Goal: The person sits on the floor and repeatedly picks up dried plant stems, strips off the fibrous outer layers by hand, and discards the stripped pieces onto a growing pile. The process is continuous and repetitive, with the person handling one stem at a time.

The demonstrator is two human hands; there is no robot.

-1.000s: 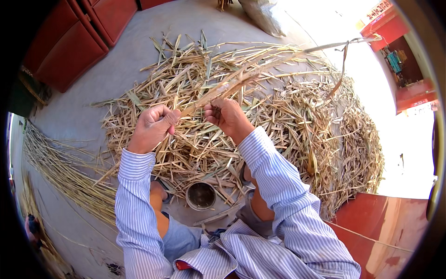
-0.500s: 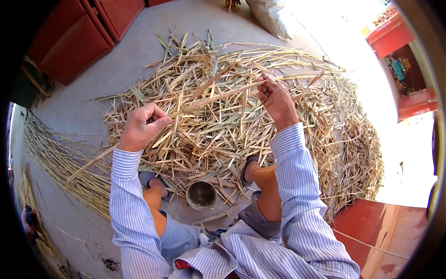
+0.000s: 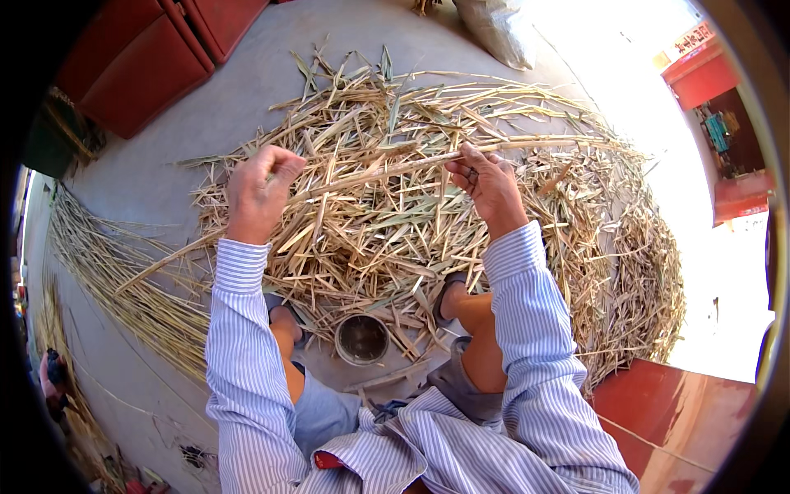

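A long, pale dry reed stalk (image 3: 370,176) slants across in front of me, from low on the left up to the right. My right hand (image 3: 491,188) pinches it between thumb and fingertips, with a ring on one finger. My left hand (image 3: 259,196) is closed, its thumb pressed to the bent forefinger, slightly blurred. It overlaps the stalk's left stretch, its fingertips above the stalk; whatever they hold, if anything, is hidden. Beneath both hands spreads a heap of dry husks and leaf strips (image 3: 362,239).
A round metal bowl (image 3: 362,339) stands between my feet. Long thin stalks (image 3: 136,272) lie in a bundle at left. Red padded seats (image 3: 136,70) are at far left, a pale sack (image 3: 498,33) at the back. A red surface (image 3: 650,403) is at near right.
My left hand has risen, its fingertips now above the stalk. My right hand keeps its pinch on the stalk, lying slightly lower. The whole view has shifted a little.
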